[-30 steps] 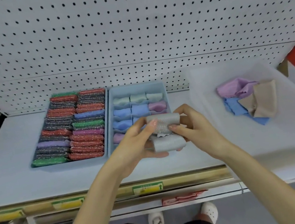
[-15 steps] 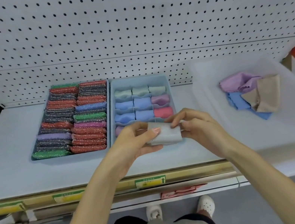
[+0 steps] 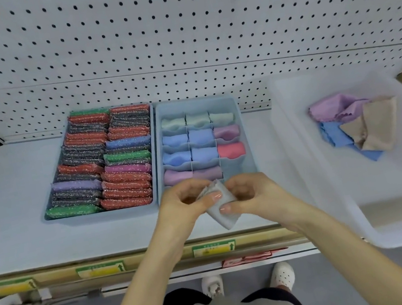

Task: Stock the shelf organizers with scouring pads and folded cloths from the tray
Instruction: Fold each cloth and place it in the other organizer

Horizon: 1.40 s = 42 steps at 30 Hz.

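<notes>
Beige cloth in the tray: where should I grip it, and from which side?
Pinch the beige cloth at its far right corner, coming down from above: it lies topmost on the pile, that corner looks clear of the blue cloth and purple cloth, and the tray walls likely block a sideways approach.

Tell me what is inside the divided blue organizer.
Rolled cloths fill eleven organizer compartments: three pale green, four blue, three lilac-pink, one red. The front right compartment looks empty, but the left hand and right hand, holding a grey cloth, hide its near edge.
</notes>
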Each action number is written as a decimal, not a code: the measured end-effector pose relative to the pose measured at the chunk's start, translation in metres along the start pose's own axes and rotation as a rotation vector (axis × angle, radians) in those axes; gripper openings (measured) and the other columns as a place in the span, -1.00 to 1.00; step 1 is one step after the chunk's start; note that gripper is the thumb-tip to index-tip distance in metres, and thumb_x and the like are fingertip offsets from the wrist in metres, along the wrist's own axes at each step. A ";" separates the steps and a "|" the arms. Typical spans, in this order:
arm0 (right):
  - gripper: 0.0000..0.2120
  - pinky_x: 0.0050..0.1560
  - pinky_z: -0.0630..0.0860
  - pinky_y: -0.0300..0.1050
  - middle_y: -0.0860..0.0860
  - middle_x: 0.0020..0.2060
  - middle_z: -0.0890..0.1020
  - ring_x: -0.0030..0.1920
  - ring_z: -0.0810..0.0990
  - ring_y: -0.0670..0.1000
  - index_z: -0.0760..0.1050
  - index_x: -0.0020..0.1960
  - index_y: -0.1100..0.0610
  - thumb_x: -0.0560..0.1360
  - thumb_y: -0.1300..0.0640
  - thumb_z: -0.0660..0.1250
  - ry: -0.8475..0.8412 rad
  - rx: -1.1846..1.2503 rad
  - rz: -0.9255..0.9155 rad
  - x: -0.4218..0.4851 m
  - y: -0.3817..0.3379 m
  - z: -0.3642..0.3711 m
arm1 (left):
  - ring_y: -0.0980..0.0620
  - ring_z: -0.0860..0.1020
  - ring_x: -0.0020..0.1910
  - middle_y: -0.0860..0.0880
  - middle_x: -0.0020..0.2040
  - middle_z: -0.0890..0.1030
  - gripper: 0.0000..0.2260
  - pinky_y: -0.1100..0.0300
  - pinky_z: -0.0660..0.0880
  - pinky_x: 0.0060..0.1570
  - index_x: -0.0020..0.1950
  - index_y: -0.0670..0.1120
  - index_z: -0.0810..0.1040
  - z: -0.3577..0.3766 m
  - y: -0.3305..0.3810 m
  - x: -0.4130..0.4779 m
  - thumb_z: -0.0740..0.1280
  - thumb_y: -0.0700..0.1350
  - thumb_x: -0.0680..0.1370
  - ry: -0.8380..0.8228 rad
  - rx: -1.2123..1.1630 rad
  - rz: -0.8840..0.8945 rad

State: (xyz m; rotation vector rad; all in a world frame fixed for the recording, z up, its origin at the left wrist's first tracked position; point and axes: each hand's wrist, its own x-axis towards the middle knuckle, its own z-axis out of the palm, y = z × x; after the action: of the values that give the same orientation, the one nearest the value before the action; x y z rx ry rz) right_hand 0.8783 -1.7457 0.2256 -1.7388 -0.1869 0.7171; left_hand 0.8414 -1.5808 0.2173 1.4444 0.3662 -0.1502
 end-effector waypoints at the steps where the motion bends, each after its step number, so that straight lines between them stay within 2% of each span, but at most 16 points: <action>1: -0.80 -0.15 0.51 -0.30 -0.08 -0.26 0.66 -0.21 0.60 -0.13 0.57 -0.05 0.14 0.39 0.36 0.44 -0.021 0.007 0.011 0.003 0.001 0.001 | 0.09 0.59 -0.22 0.04 -0.29 0.66 -0.85 0.16 0.58 -0.11 -0.11 -0.17 0.63 -0.001 -0.002 0.002 0.47 -0.34 0.37 0.007 0.004 0.004; 4: -0.80 -0.18 0.50 -0.28 -0.03 -0.26 0.63 -0.22 0.57 -0.11 0.54 -0.02 0.21 0.41 0.40 0.41 -0.069 -0.018 0.032 0.012 -0.001 -0.007 | 0.14 0.59 -0.27 0.06 -0.29 0.66 -0.87 0.28 0.56 -0.27 -0.13 -0.12 0.63 -0.008 -0.007 0.011 0.47 -0.31 0.40 0.016 0.066 0.060; 6: -0.79 -0.16 0.49 -0.18 -0.01 -0.25 0.61 -0.22 0.56 -0.06 0.52 -0.07 0.13 0.41 0.39 0.41 0.031 -0.111 0.007 0.023 0.000 -0.023 | 0.20 0.57 -0.24 0.13 -0.23 0.66 -0.90 0.37 0.51 -0.24 -0.12 -0.01 0.62 -0.018 -0.009 0.018 0.41 -0.22 0.48 0.062 0.241 0.171; 8: -0.81 -0.17 0.44 -0.18 -0.07 -0.26 0.59 -0.24 0.53 -0.02 0.46 -0.12 0.06 0.43 0.30 0.40 0.260 -0.380 -0.032 0.037 0.002 -0.044 | 0.25 0.55 -0.15 0.21 -0.16 0.63 -0.92 0.44 0.43 -0.16 -0.09 0.08 0.58 -0.030 -0.011 0.027 0.32 -0.08 0.56 0.120 0.497 0.304; 10: -0.88 -0.15 0.40 -0.11 -0.02 -0.23 0.59 -0.19 0.53 0.06 0.43 -0.05 0.12 0.46 0.22 0.36 0.388 -0.762 -0.091 0.051 0.006 -0.055 | 0.22 0.54 -0.07 0.19 -0.04 0.61 -0.82 0.30 0.43 -0.08 0.01 0.05 0.58 -0.037 -0.015 0.036 0.21 0.05 0.61 0.115 0.719 0.394; 13: -0.83 -0.13 0.29 -0.01 0.11 -0.22 0.61 -0.16 0.56 0.19 0.45 -0.01 0.16 0.43 0.20 0.36 0.319 -1.298 -0.162 0.072 0.016 -0.051 | 0.05 0.54 0.03 0.08 0.06 0.60 -0.60 0.12 0.46 -0.05 0.17 -0.01 0.54 -0.034 -0.022 0.049 0.02 0.15 0.60 0.004 0.911 0.447; 16: -0.64 -0.30 0.20 -0.13 0.02 -0.55 0.51 -0.53 0.49 0.07 0.45 -0.29 0.08 0.03 0.22 0.56 0.232 -1.603 -0.122 0.088 0.022 -0.044 | 0.02 0.48 0.20 0.02 0.24 0.55 -0.48 0.16 0.37 0.14 0.36 -0.04 0.43 -0.024 -0.029 0.060 -0.09 0.19 0.59 -0.129 1.060 0.423; 18: -0.54 -0.36 0.16 -0.19 -0.03 -0.66 0.41 -0.67 0.37 0.03 0.41 -0.39 0.04 -0.17 0.25 0.56 0.222 -1.620 -0.158 0.096 0.026 -0.048 | 0.05 0.39 0.35 0.01 0.37 0.46 -0.32 0.18 0.24 0.31 0.45 -0.04 0.35 -0.020 -0.033 0.067 -0.24 0.28 0.54 -0.194 1.163 0.383; 21: -0.51 -0.36 0.15 -0.20 -0.03 -0.65 0.41 -0.66 0.32 0.03 0.39 -0.35 0.03 -0.16 0.27 0.55 0.098 -1.654 -0.147 0.102 0.033 -0.051 | 0.09 0.27 0.44 0.05 0.44 0.38 -0.14 0.15 0.12 0.39 0.48 0.02 0.29 -0.019 -0.041 0.073 -0.49 0.34 0.45 -0.231 1.324 0.379; 23: -0.54 -0.35 0.20 -0.19 -0.04 -0.61 0.45 -0.63 0.37 0.04 0.42 -0.34 0.02 -0.13 0.27 0.54 0.010 -1.692 -0.158 0.108 0.035 -0.056 | 0.10 0.21 0.47 0.07 0.46 0.34 -0.18 0.09 0.09 0.42 0.49 0.05 0.27 -0.018 -0.046 0.075 -0.48 0.30 0.47 -0.215 1.367 0.380; 26: -0.78 -0.22 0.26 -0.14 -0.05 -0.40 0.59 -0.38 0.55 0.08 0.51 -0.22 0.00 0.22 0.11 0.53 -0.061 -1.687 -0.237 0.107 0.032 -0.063 | 0.09 0.16 0.50 0.08 0.49 0.31 -0.18 0.04 0.07 0.45 0.50 0.08 0.24 -0.017 -0.049 0.077 -0.50 0.29 0.46 -0.205 1.413 0.374; 28: -0.87 0.02 0.34 -0.09 -0.01 -0.13 0.63 -0.08 0.57 0.11 0.53 -0.01 0.05 0.53 0.02 0.27 -0.165 -1.554 -0.216 0.106 0.025 -0.070 | 0.07 0.18 0.50 0.07 0.48 0.33 -0.14 0.03 0.08 0.44 0.49 0.07 0.26 -0.015 -0.049 0.077 -0.54 0.29 0.44 -0.189 1.408 0.374; 30: -0.77 0.12 0.37 -0.04 -0.01 -0.01 0.61 0.04 0.55 0.11 0.49 0.07 0.07 0.62 0.02 0.10 -0.244 -1.479 -0.180 0.106 0.021 -0.071 | 0.04 0.22 0.48 0.05 0.45 0.37 -0.14 0.02 0.12 0.42 0.47 0.05 0.31 -0.014 -0.048 0.077 -0.52 0.29 0.46 -0.168 1.392 0.372; 32: -0.84 0.05 0.42 -0.03 0.02 -0.03 0.62 0.01 0.56 0.13 0.46 0.01 0.08 0.60 0.12 0.11 -0.282 -1.532 -0.196 0.109 0.028 -0.066 | 0.03 0.26 0.46 0.05 0.43 0.41 -0.20 0.03 0.15 0.40 0.45 0.05 0.34 -0.014 -0.050 0.077 -0.47 0.27 0.50 -0.149 1.405 0.376; 38: -0.87 -0.18 0.33 -0.08 0.09 -0.15 0.61 -0.10 0.56 0.18 0.41 -0.16 0.12 0.54 0.23 0.15 -0.189 -1.399 -0.165 0.105 0.032 -0.064 | 0.01 0.37 0.40 0.02 0.35 0.50 -0.17 0.03 0.24 0.36 0.37 0.01 0.46 -0.014 -0.048 0.077 -0.45 0.27 0.52 -0.131 1.345 0.370; 42: -0.78 -0.05 0.48 0.04 0.09 -0.06 0.64 -0.07 0.58 0.17 0.58 0.03 0.16 0.57 0.21 0.16 0.093 -1.041 -0.287 0.084 0.017 -0.087 | -0.05 0.48 0.27 -0.06 0.24 0.58 -0.37 0.04 0.32 0.28 0.26 -0.11 0.55 0.004 -0.034 0.076 -0.17 0.18 0.60 -0.033 1.129 0.431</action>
State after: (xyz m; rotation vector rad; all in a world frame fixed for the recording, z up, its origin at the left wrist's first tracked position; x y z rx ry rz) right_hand 0.9886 -1.7824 0.1898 -2.6356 -0.8401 0.3131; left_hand 0.9021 -1.5805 0.1608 2.5909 -0.1177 -0.0178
